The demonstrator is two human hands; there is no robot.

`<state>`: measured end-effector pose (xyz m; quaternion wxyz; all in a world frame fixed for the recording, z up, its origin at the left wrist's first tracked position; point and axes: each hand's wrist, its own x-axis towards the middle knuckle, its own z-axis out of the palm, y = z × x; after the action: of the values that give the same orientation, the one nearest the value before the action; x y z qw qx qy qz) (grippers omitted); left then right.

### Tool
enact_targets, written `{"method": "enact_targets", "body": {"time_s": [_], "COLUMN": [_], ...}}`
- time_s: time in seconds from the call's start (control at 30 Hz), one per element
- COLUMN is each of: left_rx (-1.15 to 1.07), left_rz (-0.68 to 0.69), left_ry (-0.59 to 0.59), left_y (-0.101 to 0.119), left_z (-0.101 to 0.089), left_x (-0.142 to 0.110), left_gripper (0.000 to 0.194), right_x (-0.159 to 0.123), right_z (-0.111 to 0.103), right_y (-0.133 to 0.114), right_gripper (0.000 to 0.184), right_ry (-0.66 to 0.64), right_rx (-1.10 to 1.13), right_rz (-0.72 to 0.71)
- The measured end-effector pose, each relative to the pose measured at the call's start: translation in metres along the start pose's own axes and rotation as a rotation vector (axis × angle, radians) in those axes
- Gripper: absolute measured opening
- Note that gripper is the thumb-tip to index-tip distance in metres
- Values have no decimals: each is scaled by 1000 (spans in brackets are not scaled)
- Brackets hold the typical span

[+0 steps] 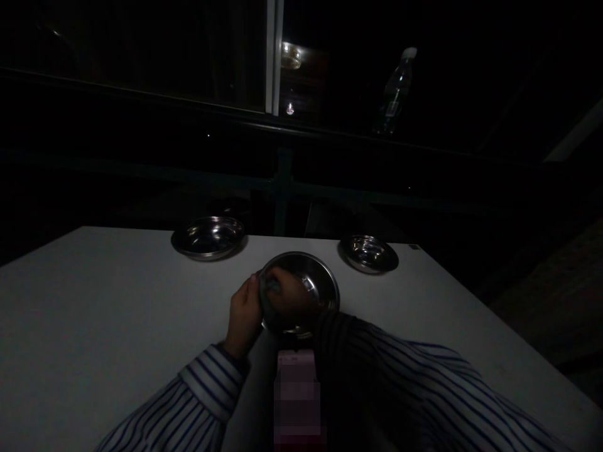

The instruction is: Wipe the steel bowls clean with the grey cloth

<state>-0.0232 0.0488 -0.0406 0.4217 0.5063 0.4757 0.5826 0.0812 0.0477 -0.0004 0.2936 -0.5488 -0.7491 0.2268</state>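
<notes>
A steel bowl (330, 284) stands near the middle of the white table, in front of me. My left hand (245, 312) grips its left rim from outside, fingers closed over the edge. Reaching inside, my right hand (293, 298) is closed on a dark greenish cloth (267, 306), which lies against the inner left wall. The right forearm crosses over the bowl's near right rim. Dim light hides the fingertips of the right hand and much of the cloth.
Two shallower steel bowls stand by the table's far edge, a left bowl (208, 238) and a right bowl (369, 254). Beyond the white table (141, 301), a clear plastic bottle (396, 91) stands on a dark ledge. A pinkish object (296, 389), partly blurred, is close to me.
</notes>
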Motion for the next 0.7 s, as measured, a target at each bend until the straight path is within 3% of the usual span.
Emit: {"method": "enact_targets", "body": {"time_s": [0.1,0.27,0.37,0.47,0.6,0.7], "left_rx": [0,12,3,58,101,97], "left_rz": [26,5,19,41,48,79], "left_ry": [3,53,40,142,159,145], "left_y": [0,-3,-1,4,11,12], "left_z": [-1,-5,-4,-5,-9,-6], "left_x": [0,2,2,3,3,2], "left_gripper": [46,48,44,40,41,39], "right_x": [3,-4,-5,-10,-22,-25], "right_z": [-1,3,7,9,-8,-18], "right_y": [-1,-2,-1,7,27,30], "right_gripper": [22,16,17,21,15,24], "right_ry": [55,-121,-101,-133,-299,-352], "right_rx": [-16,-47,-105,-185,-342,-411], "right_rz": [19,-123,-94,-113,-182,-226]}}
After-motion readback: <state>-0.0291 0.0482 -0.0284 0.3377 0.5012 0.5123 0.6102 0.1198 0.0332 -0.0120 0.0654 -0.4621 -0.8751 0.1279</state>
